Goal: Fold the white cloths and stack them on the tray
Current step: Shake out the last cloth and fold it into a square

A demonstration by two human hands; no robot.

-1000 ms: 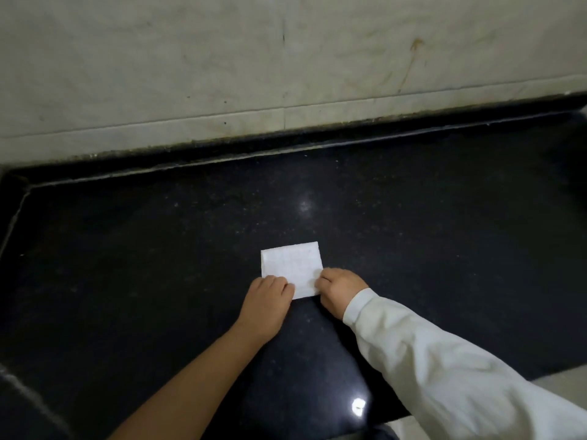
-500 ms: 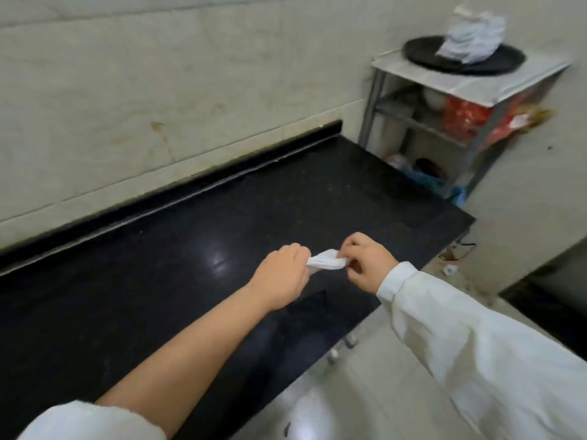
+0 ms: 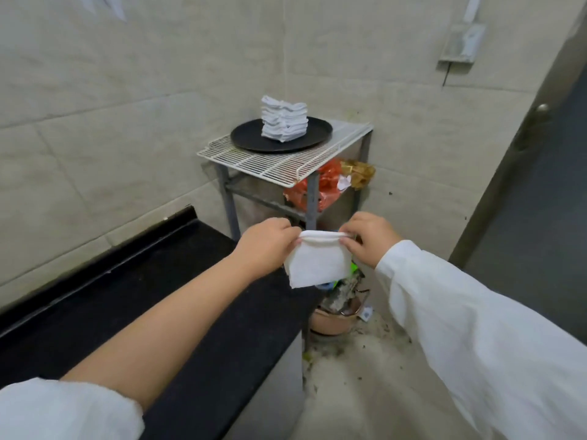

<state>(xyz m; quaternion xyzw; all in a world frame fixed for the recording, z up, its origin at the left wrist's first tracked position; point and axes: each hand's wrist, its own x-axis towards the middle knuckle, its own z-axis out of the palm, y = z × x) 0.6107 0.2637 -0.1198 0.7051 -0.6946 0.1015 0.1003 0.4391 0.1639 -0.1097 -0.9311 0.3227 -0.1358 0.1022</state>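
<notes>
A folded white cloth (image 3: 317, 265) hangs in the air past the counter's right end. My left hand (image 3: 266, 242) pinches its upper left corner and my right hand (image 3: 368, 238) pinches its upper right corner. Farther back, a round black tray (image 3: 247, 139) rests on a white wire rack (image 3: 279, 163). A stack of several folded white cloths (image 3: 284, 122) stands on the tray. The held cloth is lower than the tray and nearer to me.
The black counter (image 3: 152, 296) runs along the tiled wall at left. A grey metal stand (image 3: 313, 198) carries the rack, with red and gold wrappers (image 3: 330, 182) on its shelf. A bowl of debris (image 3: 336, 315) sits on the dirty floor. A dark door (image 3: 546, 192) is at right.
Both hands lifted the folded cloth off the counter and carried it right, toward the rack. The view swung right, so the tray and stack now appear straight ahead.
</notes>
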